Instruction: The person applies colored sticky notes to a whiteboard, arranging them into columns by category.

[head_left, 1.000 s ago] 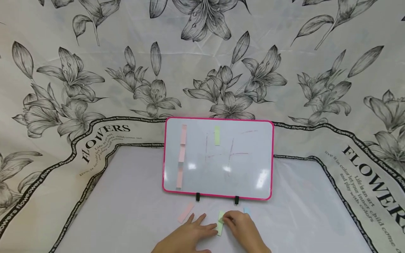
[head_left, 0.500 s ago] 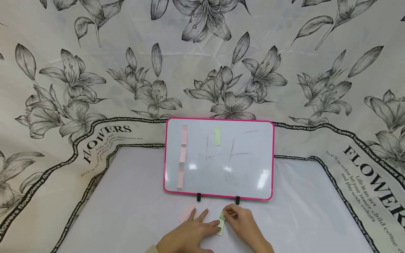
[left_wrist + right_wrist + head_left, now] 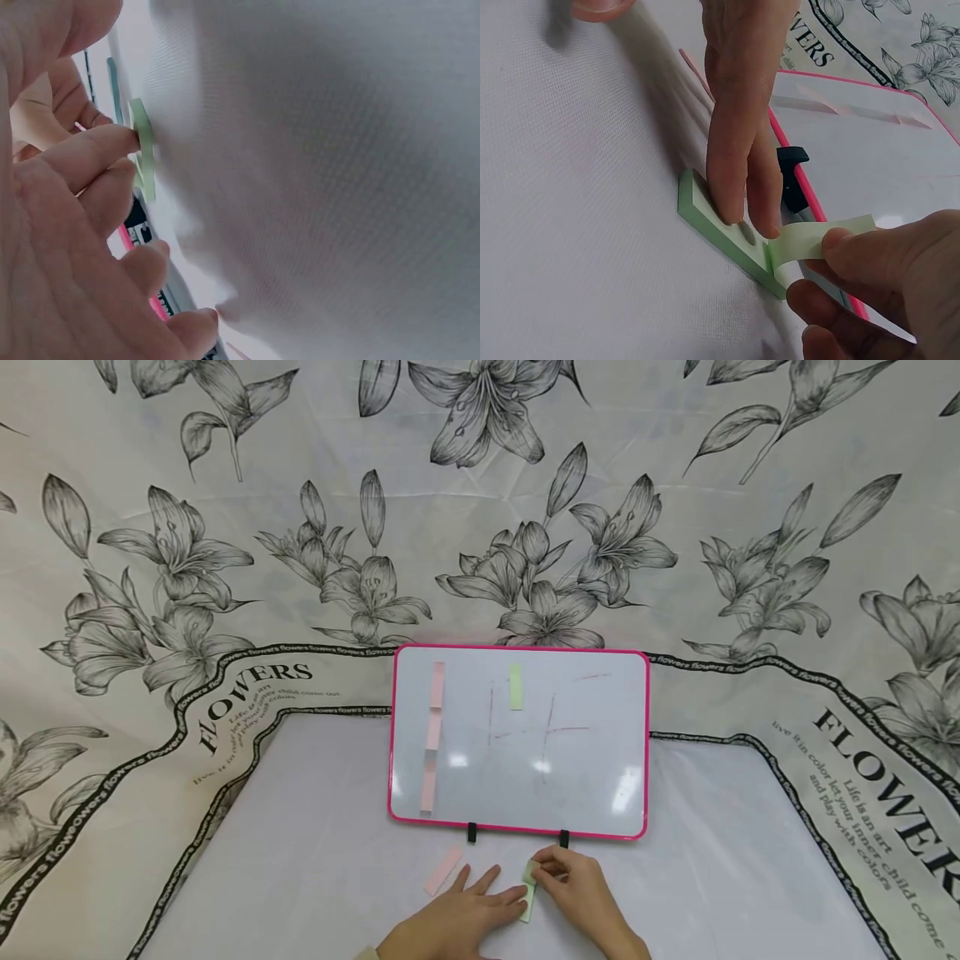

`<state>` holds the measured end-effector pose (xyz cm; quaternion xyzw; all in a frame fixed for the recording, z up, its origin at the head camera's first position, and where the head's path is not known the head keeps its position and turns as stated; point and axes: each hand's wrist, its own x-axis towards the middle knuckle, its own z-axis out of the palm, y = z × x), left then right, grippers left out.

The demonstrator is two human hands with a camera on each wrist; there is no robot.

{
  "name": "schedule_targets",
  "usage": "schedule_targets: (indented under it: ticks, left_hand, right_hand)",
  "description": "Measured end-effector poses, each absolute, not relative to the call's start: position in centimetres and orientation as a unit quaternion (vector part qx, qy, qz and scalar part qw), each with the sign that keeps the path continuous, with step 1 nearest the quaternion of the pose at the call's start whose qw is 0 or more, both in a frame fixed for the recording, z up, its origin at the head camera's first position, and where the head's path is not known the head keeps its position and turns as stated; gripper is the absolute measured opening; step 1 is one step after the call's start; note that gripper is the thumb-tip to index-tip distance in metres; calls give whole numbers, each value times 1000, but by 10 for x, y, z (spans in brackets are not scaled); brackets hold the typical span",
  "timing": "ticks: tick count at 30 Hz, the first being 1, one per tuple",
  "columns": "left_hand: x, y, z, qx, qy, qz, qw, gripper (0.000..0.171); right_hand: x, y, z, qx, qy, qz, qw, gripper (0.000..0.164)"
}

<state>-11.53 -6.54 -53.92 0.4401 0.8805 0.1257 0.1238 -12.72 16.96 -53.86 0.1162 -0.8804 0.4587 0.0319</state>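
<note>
A small pad of green sticky notes [image 3: 724, 232] lies on the white cloth in front of the whiteboard. Two fingertips of my left hand [image 3: 457, 917] press down on the pad's top, its other fingers spread over the cloth. My right hand [image 3: 576, 883] pinches the free end of the top green sticky note [image 3: 802, 241] between thumb and finger. That sheet is bent up and back, its other end still at the pad. To the left of the hands, a pink sticky-note pad [image 3: 444, 870] lies on the cloth. A blue-green pad edge [image 3: 114, 90] shows beyond the fingers.
The pink-framed whiteboard [image 3: 592, 785] leans back on black stand feet [image 3: 472, 832]. Pink notes [image 3: 433, 729] run down its left side, and one green note [image 3: 516, 687] sticks near the top. Faint red lines mark its surface. A flower-printed cloth [image 3: 337, 527] hangs behind.
The right hand has shifted slightly, peeling the green note while the left fingers stay on the pad. The blue pad has gone out of sight behind the right hand in the head view.
</note>
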Motion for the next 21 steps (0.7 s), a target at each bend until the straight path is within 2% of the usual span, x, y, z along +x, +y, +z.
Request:
schedule_targets:
  ticks: [4,11,17,21]
  left_hand:
    - [-115,-64,-536,455,877,106,107,77]
    - [-114,-60,-531,452,877,114,117,71]
    - [-113,-59,-532,441,877,129,140,76]
    - [-112,-61,-534,435,881,131,129,79]
  right_hand:
    - [-126,172,-539,106,-878,465,29,12]
    - [-128,175,-539,108,-880,461,28,7]
    - [-130,177,-538,127,-882,453,36,5]
    - [-133,178,-538,134,-881,450,55,5]
